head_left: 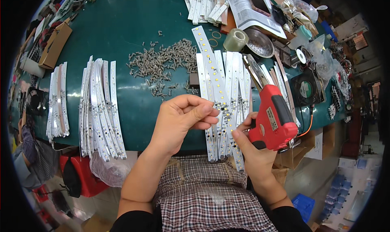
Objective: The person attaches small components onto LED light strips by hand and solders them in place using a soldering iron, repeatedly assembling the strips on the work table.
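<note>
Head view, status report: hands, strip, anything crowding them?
Left hand pinching LED strip. Right hand gripping red soldering gun. More strips underneath, screw pile beyond.

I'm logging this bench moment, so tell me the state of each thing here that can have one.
left hand: fingertips pinched together over the LED strip, contents too small to tell
right hand: gripping the red soldering gun
red soldering gun: held, tip pointing away
LED strip: lying flat on others
tape roll: standing on its side
small fan: lying flat
</note>
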Available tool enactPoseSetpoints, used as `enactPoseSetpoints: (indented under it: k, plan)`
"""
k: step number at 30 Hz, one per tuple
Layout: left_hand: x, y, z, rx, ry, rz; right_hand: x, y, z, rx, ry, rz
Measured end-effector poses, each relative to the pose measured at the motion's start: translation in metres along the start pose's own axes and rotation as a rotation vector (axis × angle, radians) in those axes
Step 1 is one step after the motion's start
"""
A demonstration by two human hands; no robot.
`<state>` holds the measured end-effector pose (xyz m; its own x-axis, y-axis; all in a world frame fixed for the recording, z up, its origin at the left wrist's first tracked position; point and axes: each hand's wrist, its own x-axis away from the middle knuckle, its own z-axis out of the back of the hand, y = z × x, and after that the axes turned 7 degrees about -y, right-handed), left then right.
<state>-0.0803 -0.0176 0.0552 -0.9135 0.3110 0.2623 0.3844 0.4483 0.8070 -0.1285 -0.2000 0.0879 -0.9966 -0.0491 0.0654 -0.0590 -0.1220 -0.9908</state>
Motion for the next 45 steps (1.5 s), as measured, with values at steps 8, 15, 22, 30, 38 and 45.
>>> enactPoseSetpoints:
  k: [8,15,22,30,38,45]
  plan:
    - [0.001,-0.019,0.0,0.043,0.054,-0.045,0.006,0.003,-0.004,-0.001,-0.008,-0.036]
    - [-0.002,-0.025,-0.005,0.029,0.09,-0.072,0.006,0.007,-0.004,0.003,0.009,-0.051]
    - [-0.004,-0.028,-0.004,0.044,0.055,-0.064,0.006,0.01,-0.005,-0.019,0.005,-0.052]
    - [-0.005,-0.031,-0.004,0.103,0.044,-0.064,0.009,0.013,-0.002,-0.017,-0.019,-0.051]
    - [-0.003,-0.033,-0.008,0.004,0.104,-0.129,0.011,0.015,-0.003,0.193,-0.079,-0.005]
    - [-0.004,-0.03,-0.004,-0.023,0.119,-0.121,0.014,0.033,-0.004,0.327,-0.083,0.143]
